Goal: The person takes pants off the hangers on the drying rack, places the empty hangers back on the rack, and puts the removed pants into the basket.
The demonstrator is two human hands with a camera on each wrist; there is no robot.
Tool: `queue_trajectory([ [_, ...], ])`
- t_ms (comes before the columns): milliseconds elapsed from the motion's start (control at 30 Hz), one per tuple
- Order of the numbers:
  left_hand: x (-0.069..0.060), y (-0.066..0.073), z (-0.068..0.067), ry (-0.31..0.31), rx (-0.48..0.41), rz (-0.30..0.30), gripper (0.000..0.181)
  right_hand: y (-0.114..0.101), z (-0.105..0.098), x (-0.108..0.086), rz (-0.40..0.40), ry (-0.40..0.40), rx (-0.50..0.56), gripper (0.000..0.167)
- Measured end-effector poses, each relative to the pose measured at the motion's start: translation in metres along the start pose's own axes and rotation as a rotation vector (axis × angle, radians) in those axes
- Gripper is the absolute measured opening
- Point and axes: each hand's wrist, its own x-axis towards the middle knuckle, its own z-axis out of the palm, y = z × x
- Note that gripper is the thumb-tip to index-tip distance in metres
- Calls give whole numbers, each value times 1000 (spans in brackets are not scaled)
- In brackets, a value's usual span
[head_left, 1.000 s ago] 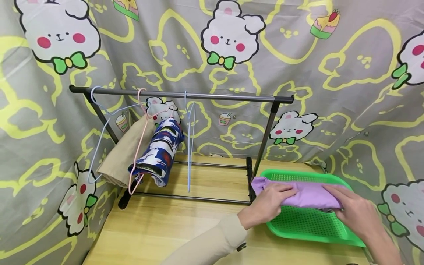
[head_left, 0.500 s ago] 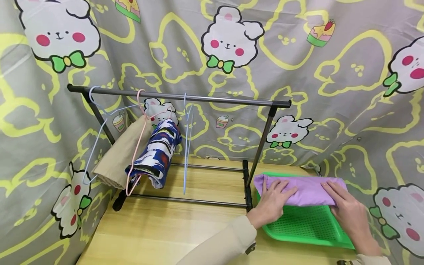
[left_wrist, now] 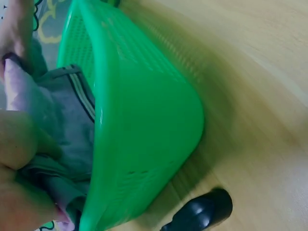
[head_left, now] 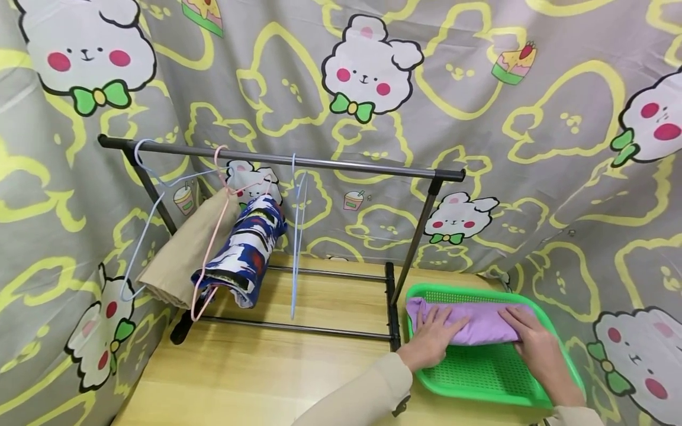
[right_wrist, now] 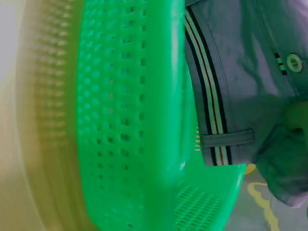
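Folded purple trousers (head_left: pixel 482 322) lie across the back part of a green mesh basket (head_left: pixel 479 397). My left hand (head_left: pixel 433 338) grips their left part, with fingers spread over the top. At the other end, my right hand (head_left: pixel 537 346) holds the cloth with its fingers on top. The right wrist view shows the trousers' waistband (right_wrist: pixel 219 91), with a striped inner band, a belt loop and a button, inside the basket wall (right_wrist: pixel 115 110). In the left wrist view, cloth sits just inside the basket's near side (left_wrist: pixel 149 110). The thumbs are largely hidden.
A dark metal rack (head_left: pixel 346 167) stands left of the basket. From it hang beige cloth (head_left: pixel 186 251) on a blue hanger, a blue-and-white patterned garment (head_left: pixel 247 245) on a pink hanger, and a bare blue hanger (head_left: pixel 296 254). A black rack foot (left_wrist: pixel 204 209) is near the basket.
Both hands have lowered the purple trousers from above the basket down into it. The hanging clothes stay on the rack; the head view has shifted slightly.
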Motion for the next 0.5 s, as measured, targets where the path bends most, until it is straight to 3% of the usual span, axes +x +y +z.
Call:
queue_trajectory([
  [233, -4, 7, 6, -163, -51, -77, 108, -2, 5, -12, 20, -239, 1, 72],
  [500, -11, 15, 6, -327, -65, -55, 108, -7, 0, -19, 54, -415, 51, 63],
])
